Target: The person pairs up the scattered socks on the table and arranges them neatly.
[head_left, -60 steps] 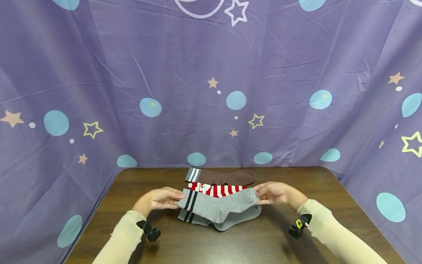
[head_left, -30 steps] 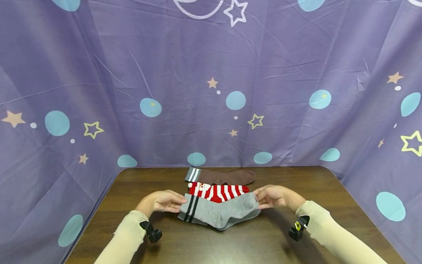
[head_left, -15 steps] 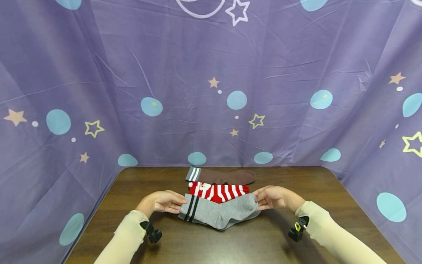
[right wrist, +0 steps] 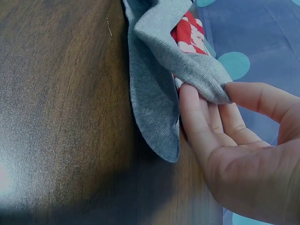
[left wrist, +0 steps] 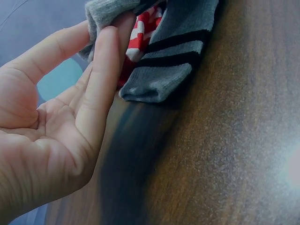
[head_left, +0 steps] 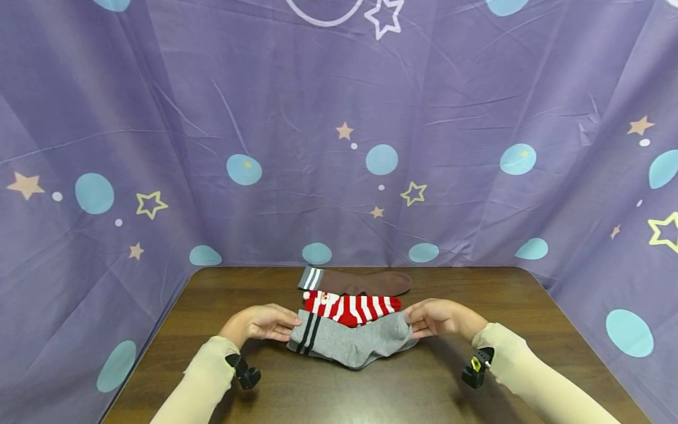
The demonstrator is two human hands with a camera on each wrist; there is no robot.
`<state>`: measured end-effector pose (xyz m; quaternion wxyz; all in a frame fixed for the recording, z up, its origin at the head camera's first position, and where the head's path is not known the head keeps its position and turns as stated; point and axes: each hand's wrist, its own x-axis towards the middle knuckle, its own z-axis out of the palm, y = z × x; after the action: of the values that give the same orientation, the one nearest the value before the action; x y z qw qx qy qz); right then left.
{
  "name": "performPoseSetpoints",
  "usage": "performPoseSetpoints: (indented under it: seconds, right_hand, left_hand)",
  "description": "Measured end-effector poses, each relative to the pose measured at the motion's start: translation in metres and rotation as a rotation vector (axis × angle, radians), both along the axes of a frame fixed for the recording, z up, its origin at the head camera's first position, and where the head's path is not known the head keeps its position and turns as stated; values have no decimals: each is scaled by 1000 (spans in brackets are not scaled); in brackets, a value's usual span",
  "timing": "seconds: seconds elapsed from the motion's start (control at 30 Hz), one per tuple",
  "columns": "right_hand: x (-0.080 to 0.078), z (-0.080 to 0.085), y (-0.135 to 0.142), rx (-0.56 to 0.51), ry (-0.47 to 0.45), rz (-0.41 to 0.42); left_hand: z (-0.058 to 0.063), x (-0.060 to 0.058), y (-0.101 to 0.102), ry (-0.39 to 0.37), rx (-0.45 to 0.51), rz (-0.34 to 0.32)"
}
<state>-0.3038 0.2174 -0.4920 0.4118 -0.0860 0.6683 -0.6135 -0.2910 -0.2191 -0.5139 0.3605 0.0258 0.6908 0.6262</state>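
A grey sock (head_left: 349,341) with two black stripes at its cuff is stretched between both hands. My left hand (head_left: 265,324) pinches its cuff between thumb and fingers, while my right hand (head_left: 436,318) pinches the toe. Beneath it, largely covered, lies a second grey sock (left wrist: 173,51) with matching stripes, flat on the table; its toe shows in the right wrist view. The wrist views show the upper sock's ends raised off the lower one. Just behind, a red-and-white striped sock (head_left: 365,307) with a Santa figure is partly hidden by the grey one.
A brown sock (head_left: 365,282) with a grey, white-striped cuff lies at the back of the dark wooden table (head_left: 349,397). A purple curtain (head_left: 296,206) with stars and dots hangs around the table's back and sides.
Both hands have lowered the upper grey sock toward the viewer, so it covers more of the lower one and more red-and-white sock shows. Over the last half second little has moved.
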Motion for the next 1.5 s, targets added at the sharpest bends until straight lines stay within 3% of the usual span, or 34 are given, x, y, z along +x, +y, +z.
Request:
performPoseSetpoints:
  seconds: [0.93, 1.5]
  right_hand:
    - [0, -2, -1, 32, -5, -54]
    - [1, -5, 3, 74, 6, -90]
  left_hand:
    - [5, -2, 3, -2, 58, -21]
    - [4, 1, 5, 50, -60, 32]
